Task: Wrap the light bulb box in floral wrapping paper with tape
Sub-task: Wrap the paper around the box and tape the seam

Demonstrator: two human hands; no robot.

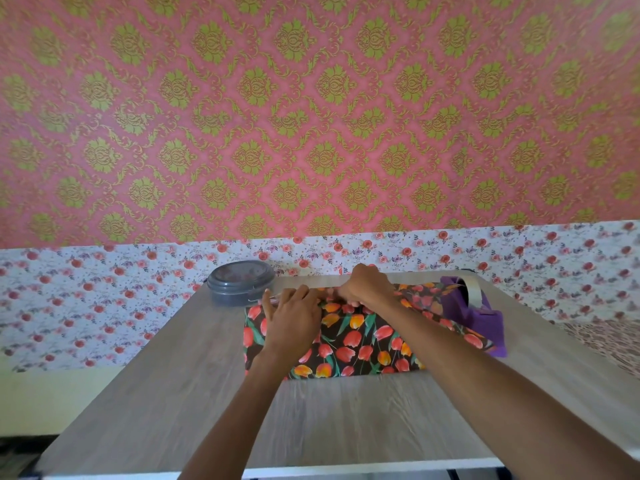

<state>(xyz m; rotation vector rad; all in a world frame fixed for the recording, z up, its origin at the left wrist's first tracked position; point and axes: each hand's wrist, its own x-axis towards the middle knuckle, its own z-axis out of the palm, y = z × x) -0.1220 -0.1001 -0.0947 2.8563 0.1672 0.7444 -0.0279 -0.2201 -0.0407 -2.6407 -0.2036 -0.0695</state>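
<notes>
The floral wrapping paper (pixel 360 344) has a dark ground printed with red and orange tulips and green leaves. It lies on the wood-grain tabletop (pixel 311 417), raised and folded along its far side, and the box itself is hidden. The left hand (pixel 294 320) lies flat on the paper's left part. The right hand (pixel 367 285) bends over the far fold, its grip unclear. A purple tape dispenser (pixel 485 313) carrying a grey roll sits at the paper's right edge.
</notes>
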